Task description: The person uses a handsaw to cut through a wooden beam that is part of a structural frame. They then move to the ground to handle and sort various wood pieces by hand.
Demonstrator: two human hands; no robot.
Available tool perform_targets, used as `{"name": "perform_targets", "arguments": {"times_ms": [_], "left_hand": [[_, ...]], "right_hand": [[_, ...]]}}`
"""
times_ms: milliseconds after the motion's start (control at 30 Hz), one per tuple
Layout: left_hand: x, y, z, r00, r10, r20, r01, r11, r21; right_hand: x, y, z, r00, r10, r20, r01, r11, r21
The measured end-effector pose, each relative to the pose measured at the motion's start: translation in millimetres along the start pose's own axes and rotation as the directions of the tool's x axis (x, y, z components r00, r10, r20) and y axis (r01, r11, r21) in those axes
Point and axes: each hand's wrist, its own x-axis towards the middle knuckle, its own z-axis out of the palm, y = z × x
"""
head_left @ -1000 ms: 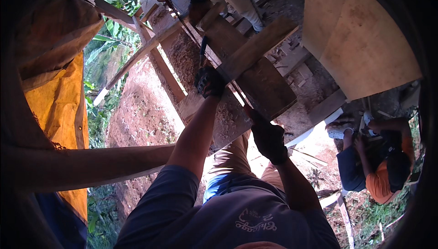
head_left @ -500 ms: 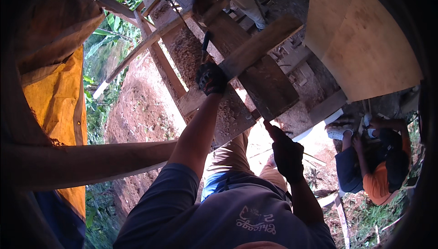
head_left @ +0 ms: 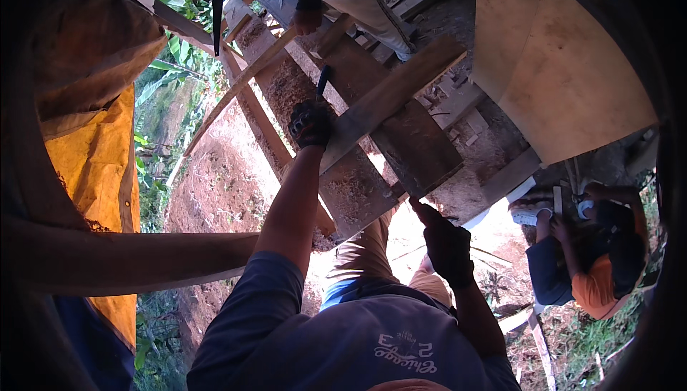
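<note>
My left hand (head_left: 311,124), in a dark glove, is closed beside a crosswise wooden plank (head_left: 401,90). A slim tool with a dark handle (head_left: 324,79) sticks up from its fingers; the tool's other end is hidden. The plank lies aslant over a wide dark board (head_left: 422,144) and a shavings-covered board (head_left: 351,183). My right hand (head_left: 449,248), also dark-gloved, is just off the near corner of the wide board. Its fingers look closed, and a narrow dark form points from them toward that corner. What it holds is too dark to make out.
Across the boards stands a co-worker, one hand (head_left: 308,21) by the wood and a saw (head_left: 218,11) hanging at the left. Another person in an orange shirt (head_left: 594,287) sits at right. A pale sheet (head_left: 565,69), a wooden beam (head_left: 179,258) and a yellow tarp (head_left: 96,183) flank me.
My left hand has shifted left, and the crosswise plank now reaches nearer to me past it. The co-worker's saw has swung left, off the wood. My right hand has barely moved.
</note>
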Motion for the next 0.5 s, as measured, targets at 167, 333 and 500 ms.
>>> {"name": "perform_targets", "arguments": {"times_ms": [167, 333, 500], "left_hand": [[14.4, -8.6, 4.6, 0.992, 0.127, 0.023, -0.126, 0.992, -0.033], [21.7, 1.1, -16.9, 0.966, 0.021, 0.257, -0.028, 0.999, 0.023], [20.1, 2.3, -25.5, 0.945, -0.062, 0.321, 0.068, 0.998, -0.009]], "right_hand": [[-1.9, -1.8, 0.0, 0.998, 0.058, 0.027, -0.058, 0.998, 0.029], [-6.2, 1.0, 5.6, 0.997, 0.083, -0.001, -0.082, 0.995, 0.048], [-8.1, 5.4, 8.9, 0.998, 0.052, -0.042, -0.049, 0.997, 0.065]]}}
